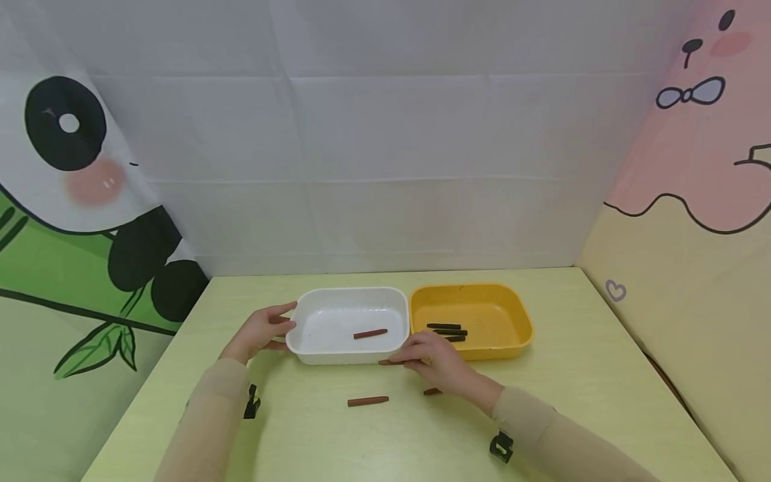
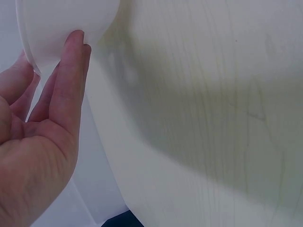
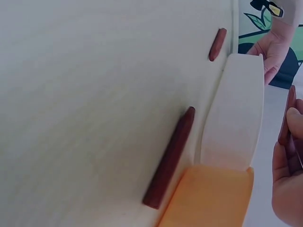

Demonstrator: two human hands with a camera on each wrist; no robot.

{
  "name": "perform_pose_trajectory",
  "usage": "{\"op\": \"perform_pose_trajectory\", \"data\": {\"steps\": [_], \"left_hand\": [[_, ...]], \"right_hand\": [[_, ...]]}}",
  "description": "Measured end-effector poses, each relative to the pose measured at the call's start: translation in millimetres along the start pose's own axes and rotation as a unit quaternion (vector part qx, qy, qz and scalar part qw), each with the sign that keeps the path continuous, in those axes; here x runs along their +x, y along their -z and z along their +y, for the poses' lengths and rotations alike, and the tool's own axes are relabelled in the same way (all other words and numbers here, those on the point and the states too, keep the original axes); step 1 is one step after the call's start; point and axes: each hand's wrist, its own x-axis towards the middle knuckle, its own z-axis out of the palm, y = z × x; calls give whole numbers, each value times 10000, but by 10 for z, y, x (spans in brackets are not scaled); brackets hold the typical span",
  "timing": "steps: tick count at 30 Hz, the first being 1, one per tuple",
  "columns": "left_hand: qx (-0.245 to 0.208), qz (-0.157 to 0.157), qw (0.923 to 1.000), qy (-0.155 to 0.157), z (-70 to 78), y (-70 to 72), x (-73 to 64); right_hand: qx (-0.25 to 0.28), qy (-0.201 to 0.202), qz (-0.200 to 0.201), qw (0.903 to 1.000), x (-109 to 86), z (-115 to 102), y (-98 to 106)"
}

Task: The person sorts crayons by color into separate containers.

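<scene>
My left hand (image 1: 265, 329) is at the left end of a white plastic tray (image 1: 349, 359), its fingertips on either side of the rim. In the left wrist view, straight fingers (image 2: 71, 80) lie against the tray's outer wall. A brown crayon (image 1: 391, 362) is pinched between thumb and fingers of my right hand (image 1: 442, 365), in front of the white tray's right corner. One brown crayon (image 1: 370, 333) lies inside that tray. On the table in front are another brown crayon (image 1: 368, 401) and one partly hidden by my right hand (image 3: 169, 158).
A yellow tray (image 1: 508, 345) stands against the white tray's right side, with several black crayons (image 1: 448, 331) in its left part. The pale wooden table (image 1: 289, 435) meets a white cloth backdrop (image 1: 385, 221) behind. Cartoon-printed panels flank it left and right.
</scene>
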Motion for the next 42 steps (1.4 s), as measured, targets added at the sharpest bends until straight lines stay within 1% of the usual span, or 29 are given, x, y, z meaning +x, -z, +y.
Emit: {"op": "perform_pose_trajectory", "data": {"steps": [6,9,12,21,27,29,32,35,42], "left_hand": [[-43,-42,10000,-24,-2,1,-7],[-29,-2,10000,5,-1,5,-9],[19,-33,10000,-33,-8,9,-9],[-2,-9,10000,12,-14,8,2],[32,16,10000,61,0,3,-8],[41,14,10000,68,5,4,-12],[48,22,10000,77,8,4,-16],[52,28,9999,85,5,5,-16],[48,14,9999,90,11,-5,-23]], "right_hand": [[-66,-65,29,10000,171,57,-3],[31,-295,-36,9996,248,71,-7],[140,-570,-59,9983,316,90,-27],[153,-902,-137,9957,522,158,-117],[243,-1378,-196,9900,661,196,-160],[210,-1414,-188,9896,699,220,-175],[123,-1320,-181,9910,747,255,-197],[13,-1315,-232,9910,790,295,-226],[-57,-1646,-286,9859,866,343,-268]]}}
